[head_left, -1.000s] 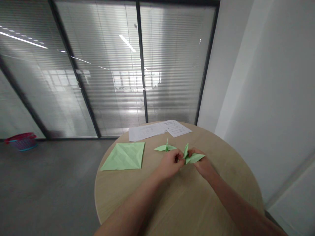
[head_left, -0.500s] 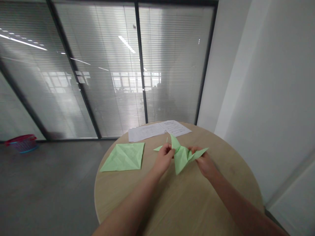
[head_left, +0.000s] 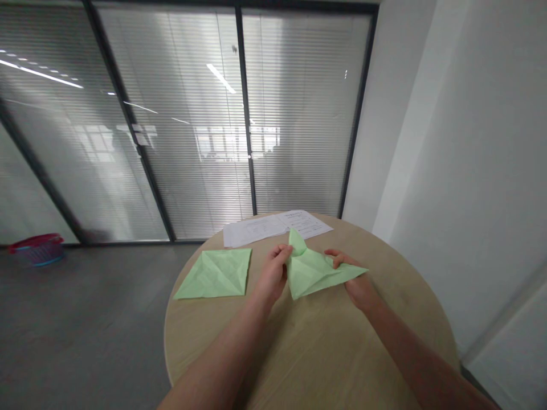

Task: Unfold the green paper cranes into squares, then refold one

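A partly folded sheet of light green paper (head_left: 310,270) is held between my two hands above the round table. My left hand (head_left: 274,270) pinches its left side, thumb on the near face and the other fingers partly hidden. On the other side my right hand (head_left: 352,276) grips the paper from behind and below, with fingertips showing over its upper edge. One pointed corner sticks up near my left thumb, one hangs down, and a long one reaches right past my right hand. A second green sheet (head_left: 217,273), marked with creases, lies flat to the left.
White printed papers (head_left: 256,230) lie at the far edge of the round wooden table (head_left: 316,353). Behind stands a glass partition with blinds (head_left: 299,114); a white wall (head_left: 478,171) rises at right. A red and blue basket (head_left: 38,249) sits on the floor at left.
The held paper has opened out from a crumpled, several-pointed shape into a broader, flatter form. My left hand has shifted slightly left. The flat sheet stays put.
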The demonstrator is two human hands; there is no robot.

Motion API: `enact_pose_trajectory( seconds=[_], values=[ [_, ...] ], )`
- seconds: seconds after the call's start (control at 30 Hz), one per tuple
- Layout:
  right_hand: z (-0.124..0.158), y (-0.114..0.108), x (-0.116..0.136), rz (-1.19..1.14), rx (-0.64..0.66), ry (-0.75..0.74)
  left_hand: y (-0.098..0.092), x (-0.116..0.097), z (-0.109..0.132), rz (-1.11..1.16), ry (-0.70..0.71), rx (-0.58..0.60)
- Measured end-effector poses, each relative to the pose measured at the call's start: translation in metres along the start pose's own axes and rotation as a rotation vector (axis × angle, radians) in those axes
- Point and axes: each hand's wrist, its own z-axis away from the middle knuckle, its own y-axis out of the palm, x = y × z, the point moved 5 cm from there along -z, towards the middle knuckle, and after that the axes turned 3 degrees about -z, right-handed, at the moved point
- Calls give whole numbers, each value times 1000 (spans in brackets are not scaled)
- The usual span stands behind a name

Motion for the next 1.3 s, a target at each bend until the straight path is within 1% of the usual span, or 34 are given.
enact_pose_trajectory(
  seconds=[0.07,0.17,0.23,0.33,0.4,0.47,0.53,0.6,0.63,0.67,0.7,0.73,0.8,0.83,0.9,0.97,1.07,1.17,1.3],
  values=[
    [-1,-1,-1,-3,14,5,1,-2,-1,60,-14,15],
    [-1,-3,-3,-63,6,4,-1,-6,-3,84,3,11],
    [0,-4,-3,-86,-7,0,-4,-8,-4,96,15,-9],
    [0,-4,-4,-46,-5,-13,-7,-9,-4,118,7,-52],
    [-3,-7,-6,-25,-27,3,-9,-11,-5,95,27,-76],
    [-7,-17,-8,-38,-127,56,-12,-17,-6,30,106,-122],
    [-9,-32,-4,-33,-313,62,-15,-28,-3,-81,268,-209],
    [-6,-43,10,32,-490,-42,-13,-40,5,-227,460,-279],
    [-3,-43,19,79,-532,-117,-9,-45,10,-298,540,-285],
    [0,-39,27,116,-507,-174,-3,-47,16,-360,597,-264],
    [3,-30,33,137,-430,-204,5,-47,22,-414,626,-220],
    [6,-18,38,134,-326,-211,12,-45,28,-460,644,-165],
    [13,9,40,65,-104,-168,29,-39,40,-564,688,-34],
    [17,21,39,12,-14,-134,36,-36,46,-623,719,33],
    [23,39,34,-89,111,-58,47,-30,56,-737,782,158],
    [25,45,28,-190,131,10,52,-24,60,-825,819,257],
    [24,43,20,-303,53,75,51,-16,58,-904,816,330],
    [22,42,19,-319,25,130,47,-10,52,-961,800,347],
    [23,43,18,-326,-3,192,43,-8,46,-1058,803,315]
  ],
)
